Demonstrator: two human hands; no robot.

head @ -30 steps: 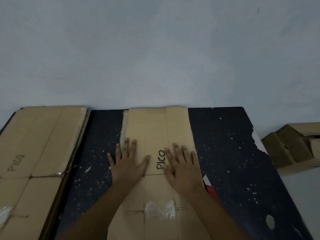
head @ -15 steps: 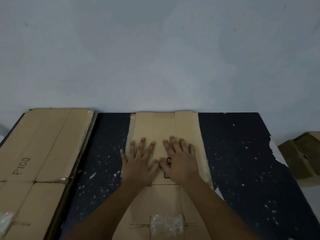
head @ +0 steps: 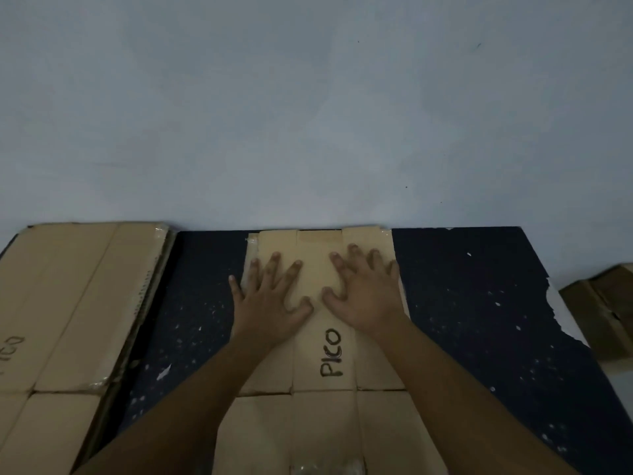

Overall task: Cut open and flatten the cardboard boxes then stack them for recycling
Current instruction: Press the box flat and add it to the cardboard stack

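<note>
A flattened cardboard box [head: 325, 416] marked "PICO" lies lengthwise on the dark speckled table [head: 479, 320], reaching from the near edge to the wall. My left hand [head: 270, 299] presses flat on its far left part, fingers spread, the little finger over the table. My right hand [head: 366, 293] presses flat on the far right part beside it. Both palms are down and neither hand grips anything. A patch of clear tape [head: 325, 469] shows at the bottom edge of the view.
A stack of flattened boxes [head: 68, 320] covers the table's left side. Off the right edge stands an unflattened brown box [head: 603, 313]. A pale wall rises behind the table. The tabletop is chipped white at its right rim [head: 561, 313].
Both hands have slid forward along the cardboard toward the wall, uncovering the "PICO" lettering behind them. The view has tilted slightly.
</note>
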